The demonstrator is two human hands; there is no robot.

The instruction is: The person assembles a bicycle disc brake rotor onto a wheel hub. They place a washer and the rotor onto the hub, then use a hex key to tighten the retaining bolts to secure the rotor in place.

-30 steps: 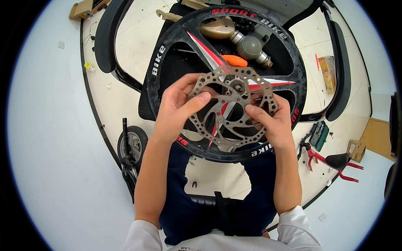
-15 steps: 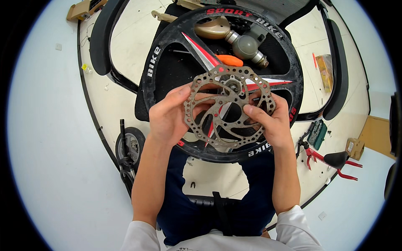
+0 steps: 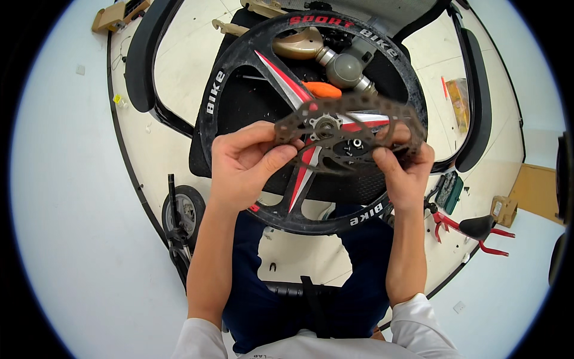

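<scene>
Both my hands hold a grey brake disc (image 3: 353, 105), tilted and smeared by motion, above a black bicycle wheel (image 3: 219, 90). My left hand (image 3: 245, 164) pinches its left edge between thumb and fingers. At the right edge my right hand (image 3: 408, 176) grips it, thumb on the near side. The wheel lies flat across a black chair seat, its red and white spokes meeting at a metal hub (image 3: 326, 127) seen through the disc. A small nut (image 3: 357, 143) and dark bolts show beside the hub, below the disc.
Through the wheel's openings appear an orange-handled screwdriver (image 3: 323, 90) and a beige part with a grey ball (image 3: 344, 69). Chair armrests (image 3: 145, 66) flank the wheel. On the floor are a small wheel (image 3: 184, 212), a red frame with a black saddle (image 3: 476, 227) and a green case (image 3: 449, 190).
The disc has tipped from facing me to a flatter slant and shifted slightly right, uncovering the wheel hub. My right hand has moved right; my left thumb has come over the disc's edge.
</scene>
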